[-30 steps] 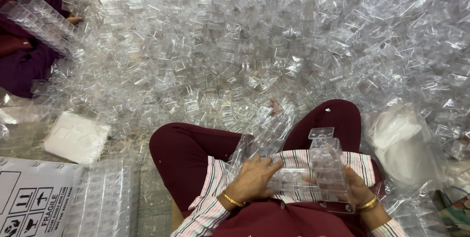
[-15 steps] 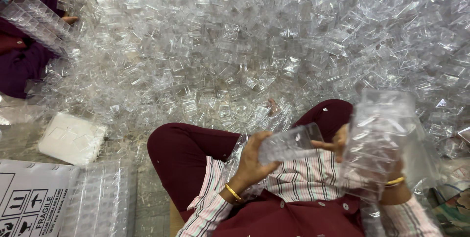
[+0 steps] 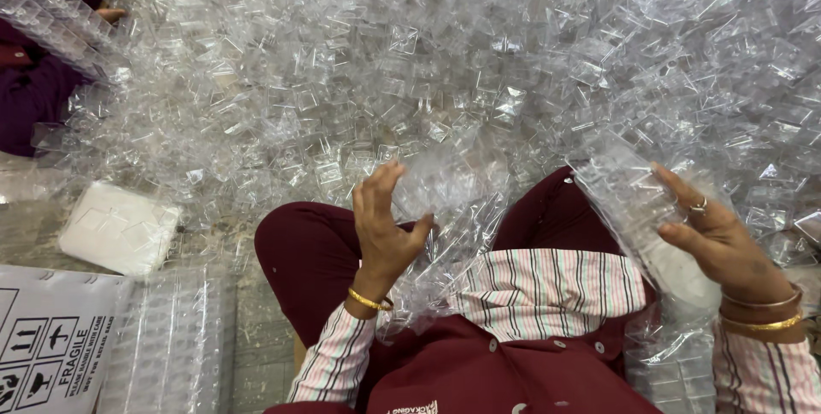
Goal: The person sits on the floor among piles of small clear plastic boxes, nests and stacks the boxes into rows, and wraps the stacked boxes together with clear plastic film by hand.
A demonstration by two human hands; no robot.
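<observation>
A: Where's the clear tray stack (image 3: 629, 200)?
B: I see it by my right hand (image 3: 723, 239), fingers spread, touching its edge. Left hand (image 3: 385, 230) open too, w/ clear plastic bag (image 3: 453, 243) beside it.

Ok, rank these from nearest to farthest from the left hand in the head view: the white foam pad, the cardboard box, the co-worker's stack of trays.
1. White foam pad, on the floor to the left.
2. Cardboard box, bottom left corner.
3. Co-worker's stack of trays, top left corner.
</observation>
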